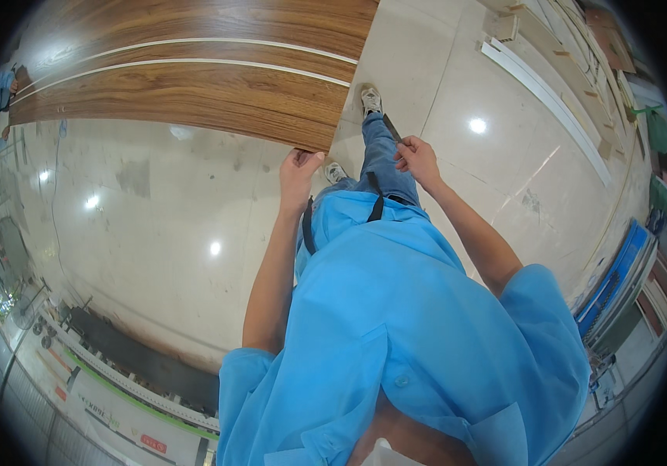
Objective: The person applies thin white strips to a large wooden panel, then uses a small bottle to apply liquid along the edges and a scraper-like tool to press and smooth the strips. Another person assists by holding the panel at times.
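A large brown wood-grain panel (271,97) reaches in from the upper left, its near right corner close to my body. My left hand (299,175) is at that corner, fingers closed on the panel's near edge. Across from it, past the panel's right side, my right hand (419,161) is closed around a thin, dark, flat tool (390,126). The tool's kind cannot be made out; it points up and left, apart from the panel. Two long white strips (264,68) run along the panel's surface.
At the panel's far left end another person's blue sleeve (1,81) and hand show. White boards (551,109) and stacked material line the right side. A long machine with a green stripe (128,380) stands at lower left. Pale tiled floor (155,194) lies below.
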The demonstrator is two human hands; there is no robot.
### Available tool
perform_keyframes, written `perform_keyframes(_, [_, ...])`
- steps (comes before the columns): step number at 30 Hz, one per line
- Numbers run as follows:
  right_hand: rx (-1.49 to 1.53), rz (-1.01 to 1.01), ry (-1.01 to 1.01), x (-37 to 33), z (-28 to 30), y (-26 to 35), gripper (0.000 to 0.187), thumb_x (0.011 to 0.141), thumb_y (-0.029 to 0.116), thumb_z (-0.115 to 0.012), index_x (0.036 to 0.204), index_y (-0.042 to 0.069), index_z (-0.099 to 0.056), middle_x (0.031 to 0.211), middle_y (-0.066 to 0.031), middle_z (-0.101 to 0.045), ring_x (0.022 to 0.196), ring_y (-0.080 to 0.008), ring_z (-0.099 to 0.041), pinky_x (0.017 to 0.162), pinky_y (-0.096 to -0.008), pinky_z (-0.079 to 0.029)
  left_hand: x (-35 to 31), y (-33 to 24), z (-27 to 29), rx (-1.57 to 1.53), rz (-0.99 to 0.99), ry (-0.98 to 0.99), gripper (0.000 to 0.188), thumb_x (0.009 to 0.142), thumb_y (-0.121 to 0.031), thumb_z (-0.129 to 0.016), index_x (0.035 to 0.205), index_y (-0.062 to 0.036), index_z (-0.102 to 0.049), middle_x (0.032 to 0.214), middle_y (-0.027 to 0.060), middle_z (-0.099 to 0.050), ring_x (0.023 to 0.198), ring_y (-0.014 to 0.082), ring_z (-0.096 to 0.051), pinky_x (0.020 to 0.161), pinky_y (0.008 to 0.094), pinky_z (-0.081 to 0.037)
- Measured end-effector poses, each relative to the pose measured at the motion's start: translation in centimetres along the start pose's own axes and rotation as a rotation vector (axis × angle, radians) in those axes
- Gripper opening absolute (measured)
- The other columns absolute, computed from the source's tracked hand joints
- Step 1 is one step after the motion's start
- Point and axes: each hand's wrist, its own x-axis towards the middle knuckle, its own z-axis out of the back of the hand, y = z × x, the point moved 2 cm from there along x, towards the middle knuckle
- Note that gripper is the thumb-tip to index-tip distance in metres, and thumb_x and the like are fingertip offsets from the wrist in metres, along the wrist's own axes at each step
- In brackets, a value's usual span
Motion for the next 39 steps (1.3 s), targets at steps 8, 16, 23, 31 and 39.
perform_keyframes(8, [-0.004, 0.07, -0.077, -1.3, 0.0, -1.1, 0.028, 0.103, 0.012, -0.056, 0.124, -0.005, -0.058, 0.082, -0.0135, -0.072, 0.064, -0.0188, -0.07, 0.055, -0.0327, -0.057, 0.1, 0.2, 0.4, 0.12, -0.043, 0.025, 0.037, 0.096, -0.019, -0.07, 0.127, 0.0009, -0.064, 0.116, 0.0068, -0.066, 0.11, 0.0141, -0.062, 0.1, 0.0309, -0.049])
perform_keyframes(16, [0.297, 0.092, -0.177, -0.6, 3.5, 1.7, 0.023, 0.099, 0.01, -0.054, 0.119, -0.003, -0.055, 0.09, -0.0169, -0.072, 0.069, -0.0216, -0.072, 0.059, -0.0338, -0.059, -0.2, 0.8, -0.4, 0.081, 0.067, 0.114, 0.041, 0.098, -0.023, -0.071, 0.128, 0.0016, -0.059, 0.116, 0.0075, -0.065, 0.11, 0.018, -0.063, 0.099, 0.0325, -0.051])
perform_keyframes(23, [0.453, -0.011, -0.066, 3.1, 8.3, 6.1, 0.021, 0.104, 0.018, -0.055, 0.112, 0.0, -0.058, 0.087, -0.014, -0.073, 0.062, -0.0163, -0.067, 0.052, -0.0296, -0.053, -0.1, -2.3, -0.3, 0.215, 0.212, 0.175, 0.042, 0.099, -0.029, -0.07, 0.125, 0.0028, -0.063, 0.109, 0.0098, -0.071, 0.107, 0.0194, -0.067, 0.096, 0.033, -0.051])
perform_keyframes(31, [0.43, 0.217, 0.116, 8.4, 20.5, 19.9, 0.02, 0.103, 0.022, -0.062, 0.107, 0.002, -0.06, 0.081, -0.009, -0.073, 0.056, -0.0099, -0.06, 0.049, -0.0271, -0.047, 5.7, -13.9, -17.1, 0.5, 0.307, 0.256, 0.034, 0.105, -0.027, -0.063, 0.12, 0.0035, -0.069, 0.112, 0.0129, -0.074, 0.107, 0.0202, -0.068, 0.097, 0.0338, -0.052])
perform_keyframes(39, [0.168, 0.461, 0.37, 15.7, 26.6, 35.3, 0.015, 0.1, 0.011, -0.064, 0.107, -0.001, -0.058, 0.081, -0.0086, -0.071, 0.063, -0.0138, -0.066, 0.055, -0.0294, -0.051, 23.1, -21.7, -39.6, 0.082, -0.101, 0.102, 0.024, 0.105, -0.019, -0.064, 0.119, 0.0009, -0.066, 0.105, 0.006, -0.071, 0.102, 0.0122, -0.065, 0.091, 0.0286, -0.051])
